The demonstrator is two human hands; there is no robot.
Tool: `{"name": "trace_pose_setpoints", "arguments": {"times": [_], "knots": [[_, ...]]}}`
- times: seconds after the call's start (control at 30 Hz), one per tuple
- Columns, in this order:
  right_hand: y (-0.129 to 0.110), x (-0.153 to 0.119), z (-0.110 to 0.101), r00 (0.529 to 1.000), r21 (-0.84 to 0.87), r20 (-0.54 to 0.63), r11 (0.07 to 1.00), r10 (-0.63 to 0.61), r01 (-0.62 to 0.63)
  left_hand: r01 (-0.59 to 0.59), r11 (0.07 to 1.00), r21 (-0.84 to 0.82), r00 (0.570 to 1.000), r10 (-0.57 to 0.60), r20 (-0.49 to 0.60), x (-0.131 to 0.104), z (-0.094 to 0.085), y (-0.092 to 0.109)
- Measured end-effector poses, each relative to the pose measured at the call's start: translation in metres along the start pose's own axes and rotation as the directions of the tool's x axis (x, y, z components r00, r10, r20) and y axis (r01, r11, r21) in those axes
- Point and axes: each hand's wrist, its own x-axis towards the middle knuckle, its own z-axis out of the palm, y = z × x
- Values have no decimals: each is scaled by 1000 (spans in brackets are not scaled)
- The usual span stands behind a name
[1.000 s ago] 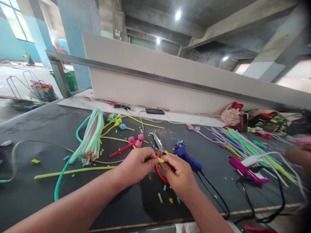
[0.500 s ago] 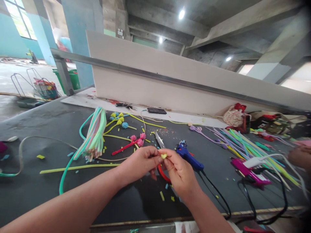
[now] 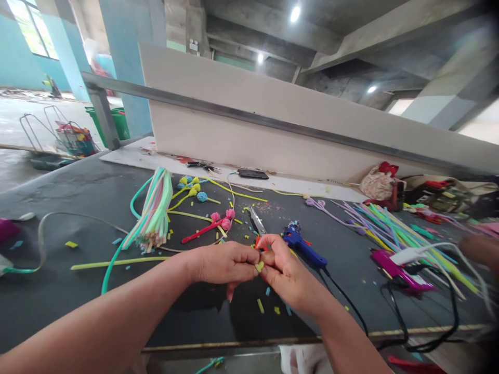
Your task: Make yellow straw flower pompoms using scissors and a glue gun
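Observation:
Between my fingertips, a small yellow piece (image 3: 259, 266) of what looks like foam or pipe cleaner is pinched from both sides. My left hand (image 3: 234, 264) has thumb and fingers closed on its left side. From the right, my right hand (image 3: 286, 267) grips the same piece with thumb and forefinger. Scissors (image 3: 256, 222) with red handles lie on the table just beyond and partly beneath my hands. To the right of them rests a blue glue gun (image 3: 306, 249) with a black cord. A red stem with pink pompom-like balls (image 3: 226, 223) lies beyond my left hand.
A bundle of pastel stems (image 3: 156, 208) stands at left; more coloured stems (image 3: 405, 234) spread at right beside a magenta device (image 3: 403, 272). A phone (image 3: 253, 174) lies by the white partition (image 3: 249, 140). Yellow and blue scraps litter the dark table (image 3: 187, 317). Another person's blurred hand (image 3: 479, 249) shows at far right.
Both my hands have moved slightly down toward me, still pinching the yellow piece, with the right forefinger now more bent. The camera view has shifted a little.

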Motion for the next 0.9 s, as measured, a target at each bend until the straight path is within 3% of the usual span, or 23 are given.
{"name": "trace_pose_setpoints", "arguments": {"times": [0.1,0.2,0.3,0.37,0.43,0.53,0.6,0.77,0.9], "knots": [[-1,2,-4,998,139,-33,990,45,-40,-18,999,-48,997,14,-82,2,5,-2],[-3,-1,-16,992,188,-104,981,77,-56,-68,956,-284,982,14,-188,8,7,-7],[-3,-9,-30,984,329,-123,941,125,-78,-198,852,-485,934,14,-357,13,6,-11],[-3,-14,-36,987,445,-133,895,93,-24,-262,786,-560,908,4,-420,15,5,-11],[-3,-16,-36,975,475,-223,875,19,92,-282,748,-601,899,-11,-437,15,4,-10],[-2,-14,-29,896,345,-425,892,-129,292,-281,739,-613,892,-35,-451,14,5,-8],[-3,-12,-21,855,208,-470,914,-217,347,-292,744,-601,883,-31,-468,14,6,-8],[-10,-7,-1,901,-140,-346,964,-260,225,-355,794,-494,838,35,-545,16,9,-10],[-12,-1,7,939,-159,-291,977,-183,141,-358,873,-331,795,99,-598,15,12,-8]]}}
